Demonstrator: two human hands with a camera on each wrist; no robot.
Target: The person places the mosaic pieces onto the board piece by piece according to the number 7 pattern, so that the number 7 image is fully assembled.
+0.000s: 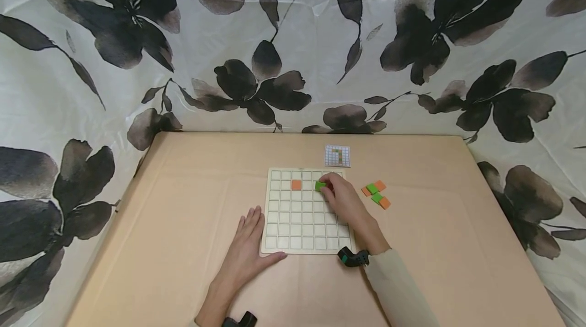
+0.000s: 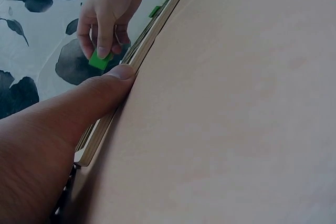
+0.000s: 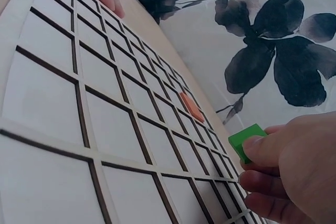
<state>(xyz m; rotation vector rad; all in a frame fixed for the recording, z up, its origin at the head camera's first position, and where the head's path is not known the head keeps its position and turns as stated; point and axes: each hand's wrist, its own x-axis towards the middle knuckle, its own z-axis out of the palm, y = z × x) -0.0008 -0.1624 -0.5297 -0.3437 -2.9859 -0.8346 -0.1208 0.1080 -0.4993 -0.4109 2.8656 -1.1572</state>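
Green tile (image 3: 244,134) is pinched between thumb and curled fingers by the right hand (image 1: 341,197), which is closed down to little more than the tile itself. The tile is held tilted above the far part of the grid board (image 1: 295,229), over the second row from the top, near the fifth column from the left; contact with the board is not seen. The left hand (image 1: 249,245) is laid out with fingers almost straight beside the board's left edge, its thumb touching the near edge; nothing is gripped by it.

For a good placement, the tile should be levelled and squared to the ribs before it is lowered, and the cell is best confirmed against the pattern card (image 1: 337,156). Release should be made only once all four sides are felt inside the ribs, and the board is best steadied by the left thumb so that it is not nudged.

One board and one card are counted. Seven tiles are seen: one green in the fingers, one orange tile (image 1: 296,184) on the board in the third column of that second row, and five to the right, namely three loose orange tiles (image 1: 384,203) and two loose green tiles (image 1: 373,188).
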